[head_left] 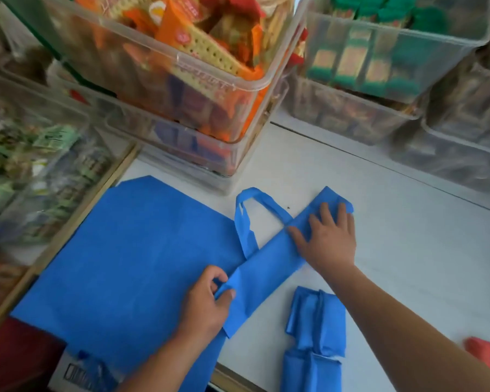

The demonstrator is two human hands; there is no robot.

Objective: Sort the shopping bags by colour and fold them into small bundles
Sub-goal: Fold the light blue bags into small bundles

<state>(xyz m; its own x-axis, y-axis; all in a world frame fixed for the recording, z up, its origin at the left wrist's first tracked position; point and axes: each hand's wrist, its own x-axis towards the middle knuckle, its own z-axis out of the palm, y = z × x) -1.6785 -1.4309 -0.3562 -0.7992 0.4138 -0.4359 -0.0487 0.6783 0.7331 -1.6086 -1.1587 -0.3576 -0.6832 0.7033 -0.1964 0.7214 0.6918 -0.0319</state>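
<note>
Hands hold a blue shopping bag (pixel 269 264) folded into a long strip, lying slantwise mid-table, its handle loop (pixel 246 210) sticking out leftward. The left hand (pixel 207 301) pinches the strip's near end; the right hand (pixel 327 239) presses flat, fingers spread, on its far end. A flat blue bag (pixel 125 264) overlaps the white table's (pixel 408 236) left edge; a folded blue bundle (pixel 314 329) lies by the near edge.

Bright, even, diffuse light covers the scene. The right hand (pixel 328 239) and left hand (pixel 210 304) cast only faint, soft shadows on the white tabletop (pixel 408 250). The folded blue fabric strip (pixel 266 261) at both hands is fairly sharp. Beyond the hands, the clear plastic snack bins (pixel 181 80) are smeared with blur, lean outward, and show pale glare on their rims.
</note>
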